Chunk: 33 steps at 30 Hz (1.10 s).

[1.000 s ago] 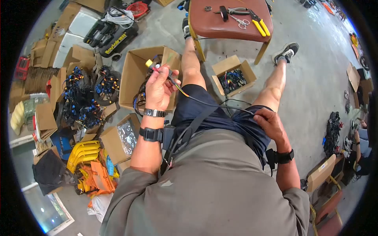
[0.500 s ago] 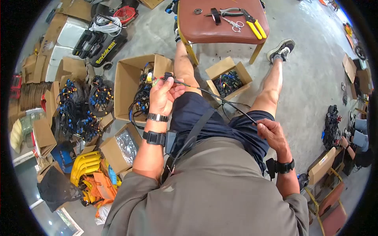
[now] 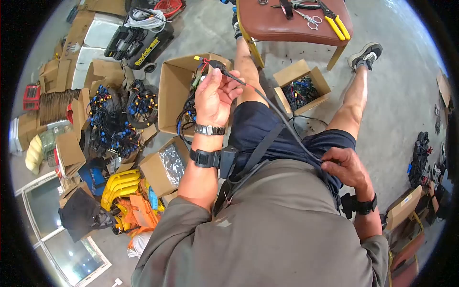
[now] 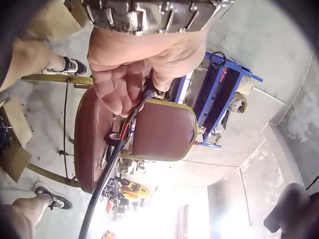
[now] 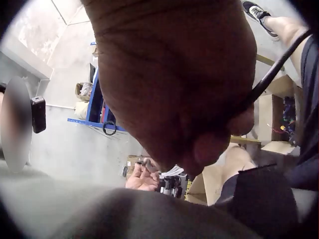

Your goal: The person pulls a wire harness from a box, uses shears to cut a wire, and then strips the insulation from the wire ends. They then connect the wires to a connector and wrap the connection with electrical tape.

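A black cable (image 3: 290, 125) runs in a gentle curve between the two hands, above the lap. My left hand (image 3: 215, 98), palm up, pinches it near one end between thumb and fingers. Just past that thumb sit a black connector (image 3: 217, 64) and short red wires with a yellow tip (image 3: 197, 58). Lower down at the right thigh, my right hand (image 3: 348, 166) grips the cable farther along, fingers curled. In the right wrist view the cable (image 5: 269, 74) enters the dark fist, which hides the gripped part.
Ahead stands a brown chair (image 3: 287, 28) bearing scissors (image 3: 313, 21) and yellow-handled pliers (image 3: 338, 27). Between the legs is a small carton (image 3: 282, 100) of wiring; a larger carton (image 3: 172, 95) with cables stands left. Cable bundles (image 3: 112, 115) and orange and yellow parts (image 3: 138, 210) crowd the left floor.
The left hand has turned the cable end, so the black connector now shows at its thumb. The cable between the hands, drawn straight half a second ago, now curves. The head view has shifted.
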Motion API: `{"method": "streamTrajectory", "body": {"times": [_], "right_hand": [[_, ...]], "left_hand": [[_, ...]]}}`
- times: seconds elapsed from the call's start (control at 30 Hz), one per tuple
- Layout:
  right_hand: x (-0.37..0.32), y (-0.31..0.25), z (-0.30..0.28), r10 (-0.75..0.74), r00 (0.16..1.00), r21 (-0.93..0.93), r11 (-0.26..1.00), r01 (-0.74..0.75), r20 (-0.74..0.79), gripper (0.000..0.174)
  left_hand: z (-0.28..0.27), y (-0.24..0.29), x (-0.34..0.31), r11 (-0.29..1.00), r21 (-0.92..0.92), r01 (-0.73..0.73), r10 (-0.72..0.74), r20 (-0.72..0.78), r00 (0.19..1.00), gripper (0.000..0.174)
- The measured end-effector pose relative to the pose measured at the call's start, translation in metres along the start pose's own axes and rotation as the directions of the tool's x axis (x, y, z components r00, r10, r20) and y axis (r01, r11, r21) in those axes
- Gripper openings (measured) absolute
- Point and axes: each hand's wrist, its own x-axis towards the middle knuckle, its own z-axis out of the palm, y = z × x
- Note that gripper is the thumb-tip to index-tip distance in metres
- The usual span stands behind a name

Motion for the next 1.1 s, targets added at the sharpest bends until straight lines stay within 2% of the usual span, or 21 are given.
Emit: {"method": "streamTrajectory", "body": {"times": [0.1, 0.13, 0.17, 0.23, 0.27, 0.37, 0.47, 0.57, 0.67, 0.77, 0.87, 1.0, 1.1], "right_hand": [[0.002, 0.021, 0.012, 0.038, 0.999, -0.015, 0.999, -0.038, 0.014, 0.013], [0.001, 0.019, 0.015, 0.102, 0.995, 0.005, 0.995, -0.102, 0.023, 0.013], [0.004, 0.025, 0.017, -0.003, 1.0, -0.06, 0.998, 0.004, 0.031, 0.016], [0.005, 0.008, 0.018, 0.124, 0.992, -0.096, 0.988, -0.12, 0.031, 0.019], [0.007, 0.014, 0.019, -0.013, 1.0, -0.143, 0.99, 0.016, 0.019, 0.022], [0.01, 0.007, 0.017, 0.011, 0.999, -0.088, 0.996, -0.007, 0.043, 0.023], [0.013, 0.003, 0.016, 0.051, 0.998, 0.077, 0.996, -0.054, 0.034, 0.022], [0.018, 0.006, 0.015, 0.065, 0.997, 0.025, 0.998, -0.066, 0.046, 0.02], [0.019, 0.006, 0.019, -0.1, 0.994, -0.132, 0.986, 0.103, 0.033, 0.018], [0.02, 0.004, 0.023, -0.128, 0.991, -0.236, 0.963, 0.131, 0.029, 0.015], [0.019, 0.008, 0.025, -0.215, 0.976, -0.353, 0.916, 0.188, -0.04, 0.014], [0.015, 0.015, 0.024, -0.201, 0.975, -0.442, 0.886, 0.14, -0.094, 0.013], [0.012, 0.022, 0.022, -0.211, 0.971, -0.52, 0.845, 0.124, -0.112, 0.013]], "left_hand": [[0.007, -0.004, 0.002, 1.0, 0.009, 0.004, -0.005, 0.048, 0.999, 0.031], [0.011, -0.003, 0.001, 1.0, 0.025, 0.001, -0.002, 0.044, 0.999, 0.033], [0.013, -0.003, 0.0, 1.0, 0.019, -0.003, 0.002, 0.048, 0.999, 0.033], [0.013, -0.003, 0.004, 1.0, 0.01, -0.023, 0.022, 0.057, 0.998, 0.034], [0.01, -0.003, 0.006, 1.0, 0.01, -0.029, 0.028, 0.054, 0.998, 0.036], [0.01, 0.002, 0.007, 0.999, -0.033, -0.04, 0.041, 0.04, 0.998, 0.04], [0.013, 0.005, 0.008, 0.99, -0.134, -0.05, 0.06, 0.072, 0.996, 0.043], [0.013, 0.01, 0.007, 0.986, -0.152, -0.062, 0.081, 0.119, 0.99, 0.043], [0.018, 0.016, 0.003, 0.986, -0.14, -0.091, 0.11, 0.133, 0.985, 0.046], [0.024, 0.019, -0.002, 0.987, -0.136, -0.084, 0.113, 0.219, 0.969, 0.048], [0.025, 0.016, -0.006, 0.991, -0.122, -0.056, 0.082, 0.221, 0.972, 0.051], [0.032, 0.011, -0.011, 0.993, -0.112, -0.031, 0.051, 0.187, 0.981, 0.052], [0.03, 0.006, -0.011, 0.99, -0.143, 0.0, 0.035, 0.243, 0.969, 0.051]]}}
